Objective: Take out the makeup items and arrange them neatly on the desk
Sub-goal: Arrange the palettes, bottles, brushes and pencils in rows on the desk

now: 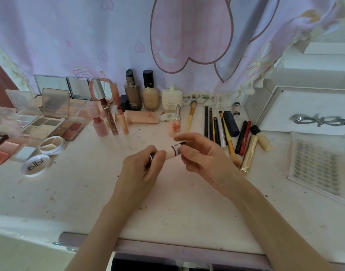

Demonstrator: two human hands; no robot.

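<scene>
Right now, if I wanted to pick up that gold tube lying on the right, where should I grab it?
Probably the gold tube at its middle, from above, fingers across its narrow width. It lies flat, with a red pencil close on its left, so pinch carefully.

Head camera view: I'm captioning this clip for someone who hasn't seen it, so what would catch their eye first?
Both hands meet at the centre of the desk, the left hand and right hand gripping a pale tube between them. Behind, foundation bottles stand against a pink curtain, with palettes at the left and pencils and brushes lined up at the right.
</scene>
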